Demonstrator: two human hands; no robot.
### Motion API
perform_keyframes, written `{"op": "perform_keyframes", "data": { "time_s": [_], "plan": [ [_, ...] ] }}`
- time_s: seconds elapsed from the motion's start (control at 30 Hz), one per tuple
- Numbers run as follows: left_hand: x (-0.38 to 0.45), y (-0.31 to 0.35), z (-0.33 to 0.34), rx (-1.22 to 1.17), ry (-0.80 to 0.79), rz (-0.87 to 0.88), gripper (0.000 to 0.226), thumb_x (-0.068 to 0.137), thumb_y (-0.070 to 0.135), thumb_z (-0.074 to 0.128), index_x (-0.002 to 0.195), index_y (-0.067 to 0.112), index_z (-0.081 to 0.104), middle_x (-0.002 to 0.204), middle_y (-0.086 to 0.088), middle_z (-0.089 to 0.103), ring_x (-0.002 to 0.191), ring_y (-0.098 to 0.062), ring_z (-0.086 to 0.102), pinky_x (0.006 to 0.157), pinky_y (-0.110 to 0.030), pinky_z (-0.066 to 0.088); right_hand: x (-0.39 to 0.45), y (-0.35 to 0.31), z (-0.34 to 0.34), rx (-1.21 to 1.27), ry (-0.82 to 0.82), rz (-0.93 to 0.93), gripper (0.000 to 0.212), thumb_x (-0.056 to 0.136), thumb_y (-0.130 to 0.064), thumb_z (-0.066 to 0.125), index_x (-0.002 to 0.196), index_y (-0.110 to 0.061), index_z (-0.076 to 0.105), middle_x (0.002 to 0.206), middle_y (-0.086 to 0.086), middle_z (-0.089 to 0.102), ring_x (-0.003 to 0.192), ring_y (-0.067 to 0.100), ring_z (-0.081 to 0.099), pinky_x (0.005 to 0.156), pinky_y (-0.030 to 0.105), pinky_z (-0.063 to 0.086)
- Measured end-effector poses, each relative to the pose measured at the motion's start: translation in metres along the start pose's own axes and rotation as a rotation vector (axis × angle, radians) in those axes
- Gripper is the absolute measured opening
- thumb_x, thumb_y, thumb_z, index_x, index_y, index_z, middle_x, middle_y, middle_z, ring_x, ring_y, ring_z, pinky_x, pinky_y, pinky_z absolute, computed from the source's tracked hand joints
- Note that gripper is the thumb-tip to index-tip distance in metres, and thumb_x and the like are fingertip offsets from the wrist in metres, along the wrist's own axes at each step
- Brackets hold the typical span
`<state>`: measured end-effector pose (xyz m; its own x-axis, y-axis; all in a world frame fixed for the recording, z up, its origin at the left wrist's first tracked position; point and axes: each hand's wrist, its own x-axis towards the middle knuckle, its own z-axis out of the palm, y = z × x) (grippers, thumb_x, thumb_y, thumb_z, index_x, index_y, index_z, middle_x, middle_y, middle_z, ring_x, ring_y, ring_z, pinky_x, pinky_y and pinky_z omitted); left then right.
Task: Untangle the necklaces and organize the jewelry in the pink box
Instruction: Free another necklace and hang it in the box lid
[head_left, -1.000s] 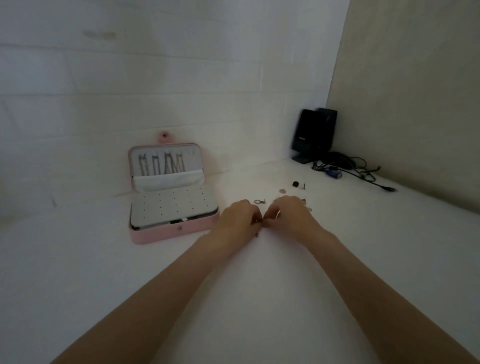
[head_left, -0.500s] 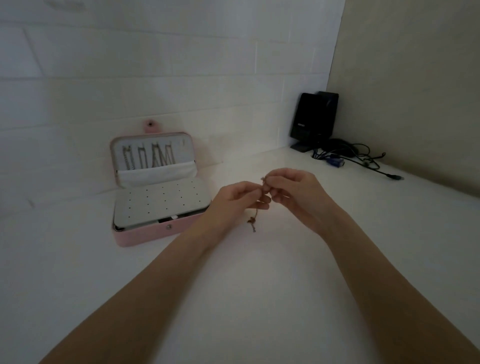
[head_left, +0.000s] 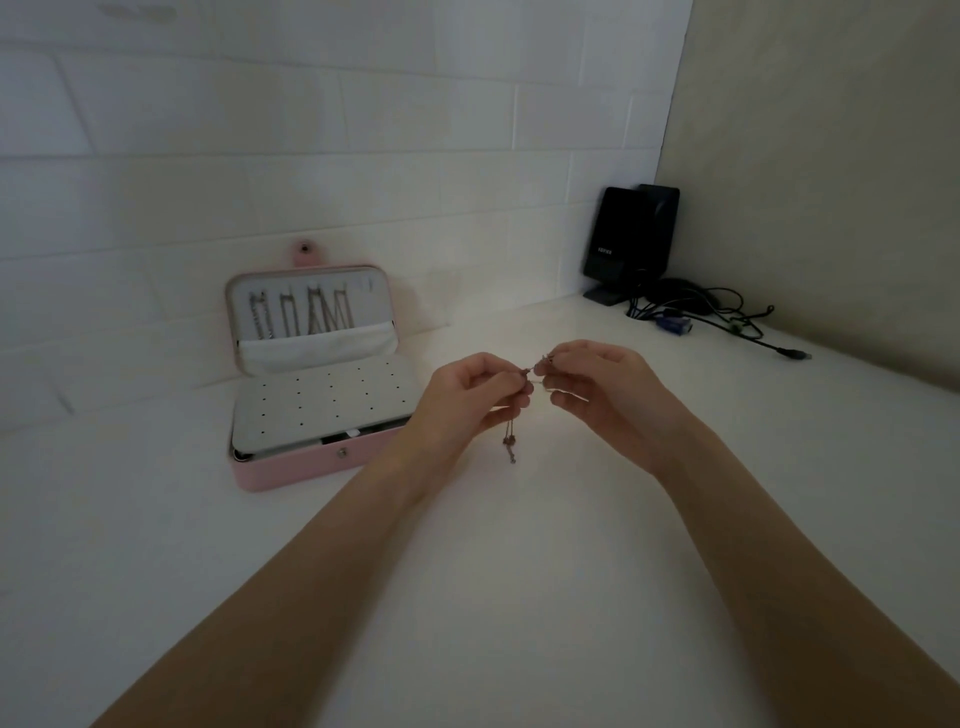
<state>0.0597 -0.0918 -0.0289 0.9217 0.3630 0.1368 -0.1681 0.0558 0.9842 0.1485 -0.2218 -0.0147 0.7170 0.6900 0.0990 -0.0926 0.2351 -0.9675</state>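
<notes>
A thin necklace chain (head_left: 510, 440) hangs between my hands above the white table. My left hand (head_left: 467, 395) pinches one end of it, and a short loop with a small pendant dangles below those fingers. My right hand (head_left: 597, 384) pinches the other end close by, fingers curled. The pink jewelry box (head_left: 291, 470) stands open to the left, its lid leaning on the wall. Several chains (head_left: 301, 314) hang inside the lid above a white pocket. A white panel with small holes covers the base.
A black speaker (head_left: 626, 236) stands in the far right corner, with a tangle of dark cables (head_left: 696, 317) and a blue plug beside it. A white tiled wall runs behind the table and a beige wall closes the right side.
Both hands rose from the table with the chain pinched between them. They have drawn slightly apart, and the chain's loop now dangles under my left hand. The view has tilted up.
</notes>
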Motion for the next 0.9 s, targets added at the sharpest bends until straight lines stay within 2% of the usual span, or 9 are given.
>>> {"op": "perform_keyframes", "data": {
  "time_s": [0.07,0.17,0.27,0.43,0.5,0.63,0.7,0.8,0.9],
  "plan": [
    [0.000,0.000,0.000,0.024,0.011,0.011,0.017,0.090,0.004,0.054,0.076,0.010,0.060,0.072,-0.001,0.066,0.063,-0.008,0.061,0.068,-0.020,0.052,-0.001,0.000,0.001,-0.004,-0.010,-0.007,0.015,0.087,0.006,0.051,0.080,-0.004,0.060,0.072,0.007,0.065,0.061,0.012,0.057,0.059,0.020,0.046],
    [0.000,0.000,0.000,0.044,0.011,0.026,0.017,0.090,0.004,0.053,0.075,0.010,0.060,0.068,0.000,0.065,0.061,-0.008,0.059,0.066,-0.019,0.051,-0.003,0.001,0.001,-0.192,-0.016,-0.001,0.012,0.086,0.004,0.055,0.086,-0.006,0.062,0.072,0.006,0.066,0.062,0.012,0.056,0.059,0.022,0.044],
    [0.001,-0.001,-0.001,0.055,0.012,0.027,0.018,0.090,0.004,0.054,0.075,0.010,0.060,0.067,0.002,0.065,0.060,-0.007,0.058,0.066,-0.018,0.051,-0.006,0.005,-0.001,-0.364,-0.035,-0.004,0.008,0.087,-0.005,0.059,0.087,-0.009,0.066,0.077,0.003,0.067,0.070,0.012,0.057,0.068,0.025,0.044],
    [0.001,-0.004,-0.002,0.119,0.027,0.010,0.020,0.090,0.005,0.054,0.074,0.010,0.063,0.064,0.004,0.066,0.060,-0.006,0.059,0.066,-0.018,0.051,-0.005,0.009,0.001,-0.443,0.031,-0.050,0.005,0.084,-0.013,0.065,0.083,-0.014,0.070,0.081,-0.003,0.069,0.080,0.007,0.060,0.080,0.026,0.045],
    [0.001,-0.005,-0.002,0.145,0.019,0.000,0.019,0.090,0.006,0.054,0.075,0.010,0.064,0.065,0.003,0.065,0.060,-0.007,0.059,0.068,-0.020,0.052,-0.004,0.010,0.002,-0.480,0.045,-0.079,0.005,0.084,-0.012,0.066,0.085,-0.014,0.071,0.082,-0.005,0.070,0.078,0.001,0.061,0.077,0.022,0.046],
    [0.001,-0.004,-0.001,0.186,0.015,-0.029,0.017,0.089,0.007,0.055,0.075,0.010,0.064,0.065,0.002,0.065,0.058,-0.006,0.058,0.072,-0.024,0.052,-0.005,0.010,0.003,-0.512,0.053,-0.154,0.006,0.083,-0.005,0.066,0.086,-0.006,0.071,0.078,-0.002,0.069,0.064,-0.007,0.059,0.062,0.007,0.042],
    [0.001,-0.004,-0.002,0.213,0.009,-0.032,0.017,0.089,0.007,0.056,0.074,0.010,0.063,0.063,0.004,0.065,0.056,-0.005,0.058,0.070,-0.024,0.052,-0.005,0.010,0.003,-0.541,0.056,-0.169,0.005,0.083,-0.004,0.066,0.084,-0.004,0.071,0.074,-0.003,0.067,0.060,-0.008,0.058,0.061,0.005,0.041],
    [0.002,-0.006,-0.002,0.277,0.018,-0.004,0.017,0.088,0.006,0.058,0.073,0.012,0.062,0.066,0.001,0.064,0.059,-0.007,0.059,0.072,-0.027,0.052,-0.003,0.013,0.002,-0.601,0.075,-0.164,0.009,0.082,-0.008,0.069,0.075,-0.014,0.070,0.069,-0.008,0.066,0.060,-0.007,0.057,0.062,0.005,0.042],
    [0.002,-0.007,-0.002,0.494,0.086,0.129,0.015,0.085,0.011,0.064,0.075,0.021,0.059,0.076,0.007,0.063,0.071,-0.008,0.061,0.073,-0.022,0.050,0.000,0.016,0.000,-0.642,0.110,-0.153,0.010,0.081,-0.013,0.070,0.073,-0.019,0.069,0.067,-0.010,0.065,0.060,-0.006,0.055,0.061,0.006,0.041]
  ]
}}
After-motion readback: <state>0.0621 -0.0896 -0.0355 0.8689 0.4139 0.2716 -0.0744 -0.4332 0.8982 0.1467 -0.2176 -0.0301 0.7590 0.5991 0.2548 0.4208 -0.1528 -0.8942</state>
